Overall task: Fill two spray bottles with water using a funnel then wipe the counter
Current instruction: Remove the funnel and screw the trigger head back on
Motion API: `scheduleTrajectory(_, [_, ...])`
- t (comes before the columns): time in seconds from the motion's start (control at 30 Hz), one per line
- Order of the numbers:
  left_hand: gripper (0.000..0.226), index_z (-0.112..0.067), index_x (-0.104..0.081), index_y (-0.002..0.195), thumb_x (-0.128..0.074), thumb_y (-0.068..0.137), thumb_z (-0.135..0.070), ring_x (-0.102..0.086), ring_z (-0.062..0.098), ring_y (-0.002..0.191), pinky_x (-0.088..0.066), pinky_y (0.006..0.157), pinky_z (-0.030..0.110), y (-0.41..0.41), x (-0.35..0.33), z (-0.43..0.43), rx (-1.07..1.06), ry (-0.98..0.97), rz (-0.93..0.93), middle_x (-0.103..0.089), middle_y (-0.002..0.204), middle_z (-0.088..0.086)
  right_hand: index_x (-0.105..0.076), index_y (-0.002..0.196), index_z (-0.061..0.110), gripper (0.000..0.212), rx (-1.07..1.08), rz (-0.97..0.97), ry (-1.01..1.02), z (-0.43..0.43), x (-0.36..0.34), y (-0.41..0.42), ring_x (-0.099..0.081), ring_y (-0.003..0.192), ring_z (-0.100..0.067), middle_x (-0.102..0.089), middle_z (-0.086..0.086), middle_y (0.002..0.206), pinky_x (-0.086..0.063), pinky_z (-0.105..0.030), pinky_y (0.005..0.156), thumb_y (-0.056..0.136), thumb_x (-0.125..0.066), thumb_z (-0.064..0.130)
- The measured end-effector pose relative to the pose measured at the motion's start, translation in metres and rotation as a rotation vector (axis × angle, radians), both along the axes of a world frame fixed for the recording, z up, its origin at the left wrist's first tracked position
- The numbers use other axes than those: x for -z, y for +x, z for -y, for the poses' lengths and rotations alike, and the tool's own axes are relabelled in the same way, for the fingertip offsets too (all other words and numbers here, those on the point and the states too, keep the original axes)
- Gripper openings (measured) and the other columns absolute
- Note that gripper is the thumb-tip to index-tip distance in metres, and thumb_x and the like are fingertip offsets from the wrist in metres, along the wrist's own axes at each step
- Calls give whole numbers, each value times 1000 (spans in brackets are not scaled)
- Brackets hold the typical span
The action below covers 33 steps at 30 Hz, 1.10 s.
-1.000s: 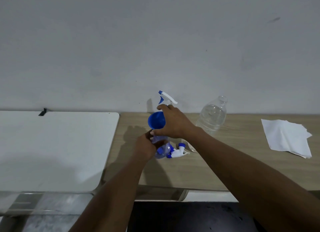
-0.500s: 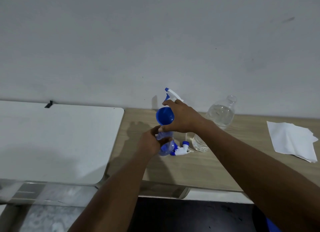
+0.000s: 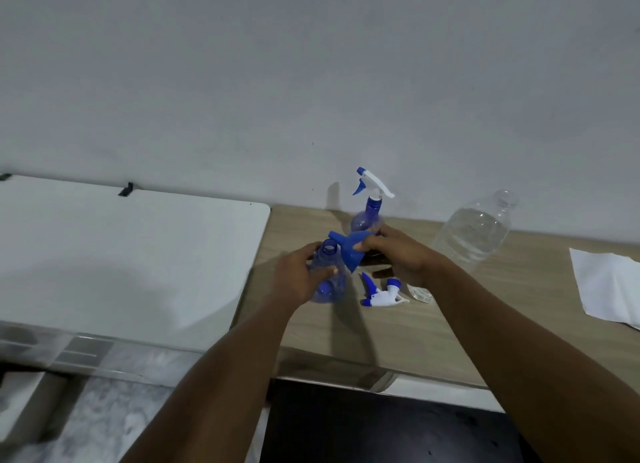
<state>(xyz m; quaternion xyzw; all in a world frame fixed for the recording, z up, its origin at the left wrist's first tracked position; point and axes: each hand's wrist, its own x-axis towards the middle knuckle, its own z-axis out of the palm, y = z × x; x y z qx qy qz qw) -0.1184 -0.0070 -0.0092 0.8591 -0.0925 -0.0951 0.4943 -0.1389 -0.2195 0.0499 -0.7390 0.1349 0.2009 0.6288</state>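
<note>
Holding the open spray bottle point(image 3: 327, 272) in our left hand point(image 3: 298, 280), we wrap the grip round its body, just below the bare neck, w/ the bottle low over the wooden worktop point(image 3: 398, 327) near its left edge; whether the base touches the surface we can't tell. Our right hand point(image 3: 398, 254) pinches the blue funnel point(image 3: 348, 251) by its cone, fingers pressed on the plastic, funnel tipped sideways and its spout pointing down-left, right beside the bottle mouth but not in it. Both are thin plastic, so probably v. light and a bit slick; the empty bottle should dent if squeezed hard, so best held mid-body w/ a firm but easy wrap, and the funnel by its stiff rim or cone, keeping the spout free to drop into the neck. Both forearms reach fwd from the bottom of view, wrists close together, left palm turned inward, right hand knuckles-up. The removed trigger head point(image 3: 381, 294) lies on the worktop just beside our hands. The 2nd spray bottle point(image 3: 367, 213), trigger still on, stands behind by the wall. The clear water bottle point(image 3: 474, 230), uncapped and about full so prob. heavy, stands to the right, and a white cloth point(image 3: 606, 282) lies well apart at far right.
</note>
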Motion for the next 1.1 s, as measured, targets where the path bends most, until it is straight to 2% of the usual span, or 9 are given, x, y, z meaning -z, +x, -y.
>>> scheduleTrajectory(0.07, [58, -30, -60, 131, -82, 79, -37, -61, 2, 87, -43, 73, 13, 0, -1, -5, -10, -10, -7, -64, 105, -15, -60, 110, 12, 31, 99, -14, 171, -4, 14, -2, -65, 92, -23, -71, -10, 100, -46, -35, 79, 83, -72, 21])
scheduleTrajectory(0.13, [58, -31, -61, 129, -82, 77, -44, -61, 0, 87, -44, 73, 12, 0, -1, -9, -15, -15, 7, -67, 108, -13, -60, 114, 6, 45, 210, 25, 216, -9, 31, 2, -63, 93, -26, -70, -13, 99, -46, -38, 80, 78, -78, 25])
scheduleTrajectory(0.3, [59, -27, -61, 131, -82, 77, -42, -62, 3, 90, -44, 68, 2, -3, 1, -12, -21, -44, 23, -67, 108, -11, -47, 107, 19, 58, 443, 225, -238, -30, 66, 18, -62, 91, -19, -60, -2, 103, -51, -33, 77, 70, -88, 38])
scheduleTrajectory(0.43, [62, -24, -60, 132, -84, 76, -37, -63, 8, 96, -43, 69, -2, -2, 5, -12, -18, -73, 19, -64, 105, -13, -44, 116, 21, 59, 260, 244, -641, -38, 95, 20, -60, 98, -25, -54, 2, 101, -48, -41, 86, 77, -76, 52])
scheduleTrajectory(0.57, [59, -25, -60, 132, -83, 79, -36, -60, 0, 90, -42, 69, -3, -3, 6, -13, -13, -72, 13, -63, 103, -16, -48, 126, 22, 70, 123, 128, -974, -29, 113, 19, -56, 117, -31, -61, -5, 121, -37, -49, 99, 76, -62, 69])
scheduleTrajectory(0.77, [59, -29, -59, 132, -81, 79, -42, -60, 0, 90, -43, 64, -1, -3, 4, -13, 5, -47, 11, -62, 104, -18, -51, 130, 23, 63, 5, 133, -957, -10, 109, 6, -50, 123, -33, -58, -8, 130, -41, -47, 96, 82, -64, 62])
scheduleTrajectory(0.87, [57, -29, -59, 131, -80, 79, -42, -58, -6, 86, -41, 64, -3, -4, 4, -13, 8, -47, 12, -63, 104, -17, -47, 136, 22, 67, -115, 229, -1085, -1, 106, -20, -47, 128, -32, -52, -9, 138, -40, -45, 103, 79, -71, 48])
scheduleTrajectory(1.0, [55, -30, -59, 130, -79, 80, -43, -60, 0, 87, -44, 65, 2, -4, 3, -14, 12, -27, 27, -64, 103, -16, -40, 142, 26, 76, -279, 321, -1224, 6, 117, -57, -39, 134, -24, -45, -2, 142, -35, -43, 107, 77, -68, 54])
scheduleTrajectory(1.1, [51, -30, -60, 127, -79, 81, -41, -59, -5, 85, -44, 68, -1, -5, 3, -14, 13, -28, 40, -63, 98, -19, -42, 143, 18, 62, -351, 309, -1217, 6, 127, -67, -40, 132, -26, -46, -6, 141, -44, -39, 103, 88, -65, 36])
